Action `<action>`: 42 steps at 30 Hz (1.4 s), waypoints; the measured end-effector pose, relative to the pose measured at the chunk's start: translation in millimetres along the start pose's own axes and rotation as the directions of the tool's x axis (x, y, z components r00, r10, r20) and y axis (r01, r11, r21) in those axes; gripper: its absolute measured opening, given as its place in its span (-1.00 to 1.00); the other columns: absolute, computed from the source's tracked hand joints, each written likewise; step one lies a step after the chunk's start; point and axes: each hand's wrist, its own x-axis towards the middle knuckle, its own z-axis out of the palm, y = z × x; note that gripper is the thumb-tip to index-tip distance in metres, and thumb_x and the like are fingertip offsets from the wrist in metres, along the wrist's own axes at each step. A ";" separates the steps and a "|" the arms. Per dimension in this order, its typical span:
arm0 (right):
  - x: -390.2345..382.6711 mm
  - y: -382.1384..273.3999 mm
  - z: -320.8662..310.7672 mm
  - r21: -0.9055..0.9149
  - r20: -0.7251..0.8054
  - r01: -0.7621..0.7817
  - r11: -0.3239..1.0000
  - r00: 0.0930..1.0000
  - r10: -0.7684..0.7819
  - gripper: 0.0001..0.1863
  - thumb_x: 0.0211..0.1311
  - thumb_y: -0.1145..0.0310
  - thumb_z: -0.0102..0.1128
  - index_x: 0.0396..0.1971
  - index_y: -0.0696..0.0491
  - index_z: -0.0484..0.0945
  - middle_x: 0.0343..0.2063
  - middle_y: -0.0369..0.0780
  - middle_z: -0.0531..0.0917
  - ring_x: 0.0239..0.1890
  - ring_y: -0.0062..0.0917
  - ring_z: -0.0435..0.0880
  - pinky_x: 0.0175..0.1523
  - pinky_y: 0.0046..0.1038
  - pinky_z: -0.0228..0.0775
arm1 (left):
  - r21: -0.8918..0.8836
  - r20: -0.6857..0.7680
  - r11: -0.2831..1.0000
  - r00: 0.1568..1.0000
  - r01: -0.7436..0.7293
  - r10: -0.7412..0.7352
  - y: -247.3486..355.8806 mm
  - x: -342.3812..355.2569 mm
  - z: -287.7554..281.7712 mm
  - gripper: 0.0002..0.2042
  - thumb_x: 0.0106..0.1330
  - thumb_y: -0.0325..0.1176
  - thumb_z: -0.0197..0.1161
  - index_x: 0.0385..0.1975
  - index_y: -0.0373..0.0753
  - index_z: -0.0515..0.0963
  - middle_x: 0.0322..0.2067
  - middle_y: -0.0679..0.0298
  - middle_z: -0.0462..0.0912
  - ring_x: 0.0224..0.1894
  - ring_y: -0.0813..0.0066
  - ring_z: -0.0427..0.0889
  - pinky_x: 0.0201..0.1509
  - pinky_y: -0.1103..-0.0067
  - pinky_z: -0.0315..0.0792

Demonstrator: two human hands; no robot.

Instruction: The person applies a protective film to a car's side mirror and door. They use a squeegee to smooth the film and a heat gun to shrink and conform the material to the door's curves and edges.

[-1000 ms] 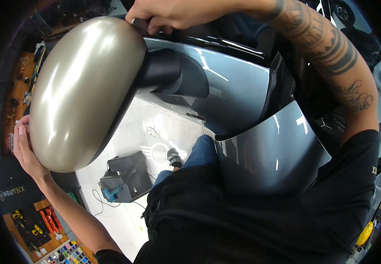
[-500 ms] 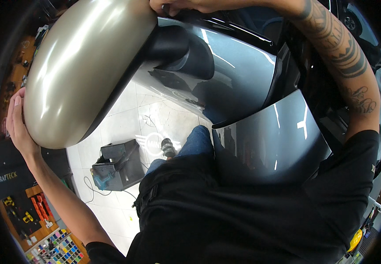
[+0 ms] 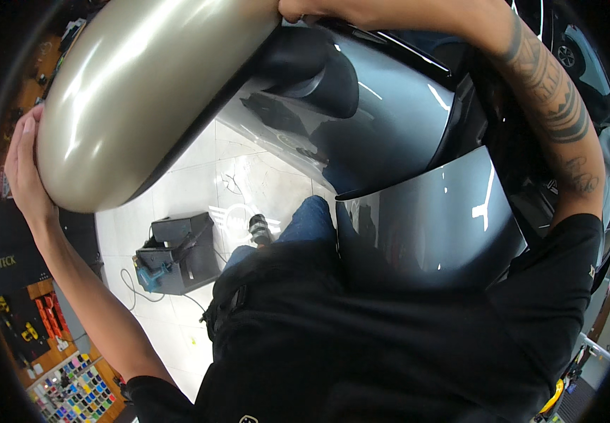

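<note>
A car's side mirror with a glossy champagne-coloured cover fills the upper left. Its black base joins the dark grey car door. My left hand lies along the cover's outer end, fingers stretched and close to its surface. At the top, my right hand is at the cover's inner edge near the door, with fingers curled. The picture's upper edge cuts off part of that hand, and whatever is in its fingers cannot be made out.
A grey body panel stands close to my right side. A black open box with a teal power tool and a cable sits on the tiled floor. Tools and colour swatches are at the lower left.
The mirror appears slightly higher in the view, and the floor and box have shifted a little up and left. My right hand appears farther right; my left stays against the cover's outer end.
</note>
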 end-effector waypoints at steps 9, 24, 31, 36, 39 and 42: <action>-5.1 -11.0 -1.6 -0.141 0.063 -0.015 0.990 0.998 0.024 -0.87 -0.02 0.46 0.03 -0.62 0.18 0.50 -0.64 -0.09 0.56 -0.51 -0.23 0.62 -0.36 -0.32 0.48 | -0.021 -0.096 0.997 0.993 -0.069 0.067 -4.1 2.7 19.4 -0.63 0.39 -0.21 -0.07 -0.06 -0.38 0.52 -0.19 0.17 0.61 -0.16 0.52 0.57 -0.03 0.70 0.39; -10.3 8.0 -29.0 0.395 0.027 -0.197 0.897 0.979 0.203 -0.91 0.05 0.58 0.11 -0.43 0.23 0.56 -0.55 -0.11 0.63 -0.55 -0.40 0.62 -0.39 -0.48 0.45 | -0.041 -0.088 0.999 0.996 -0.007 0.003 -2.5 1.8 15.9 -0.63 0.39 -0.19 -0.06 -0.14 -0.39 0.54 -0.26 0.23 0.59 -0.23 0.55 0.54 -0.07 0.70 0.35; -29.9 31.4 -46.9 0.537 0.086 -0.443 0.718 0.875 0.476 -0.90 0.13 0.47 0.12 -0.45 0.20 0.54 -0.65 -0.28 0.57 -0.59 -0.64 0.54 -0.44 -0.57 0.38 | 0.015 -0.049 0.999 0.998 0.033 -0.032 51.9 -54.2 23.0 -0.62 0.42 -0.17 -0.14 -0.16 -0.36 0.51 -0.23 0.23 0.54 -0.19 0.54 0.47 -0.04 0.66 0.29; -54.4 42.1 -69.6 0.583 -0.006 -0.417 0.697 0.856 0.517 -0.87 0.17 0.44 0.10 -0.46 0.21 0.52 -0.67 -0.26 0.56 -0.60 -0.62 0.54 -0.43 -0.55 0.39 | -0.170 -0.090 0.956 0.962 0.241 -0.258 97.5 -100.9 7.0 -0.61 0.45 -0.16 -0.20 0.01 -0.38 0.36 -0.23 0.18 0.51 -0.16 0.50 0.46 -0.04 0.61 0.30; -74.9 34.1 -93.4 0.636 -0.025 -0.437 0.636 0.813 0.582 -0.89 0.17 0.49 0.04 -0.46 0.21 0.48 -0.66 -0.27 0.56 -0.63 -0.61 0.54 -0.43 -0.53 0.42 | -0.255 -0.120 0.922 0.936 0.292 -0.330 117.4 -111.1 15.0 -0.61 0.45 -0.16 -0.18 0.06 -0.36 0.26 -0.23 0.17 0.52 -0.17 0.50 0.47 -0.05 0.61 0.32; -59.1 12.1 -87.8 0.799 -0.039 -0.337 0.498 0.797 0.602 -0.92 0.12 0.54 0.00 -0.48 0.25 0.43 -0.63 -0.26 0.55 -0.60 -0.61 0.56 -0.42 -0.55 0.47 | -0.379 -0.203 0.852 0.866 0.361 -0.457 151.9 -158.2 6.1 -0.62 0.45 -0.17 -0.13 0.08 -0.33 0.16 -0.24 0.14 0.54 -0.19 0.49 0.47 -0.08 0.60 0.34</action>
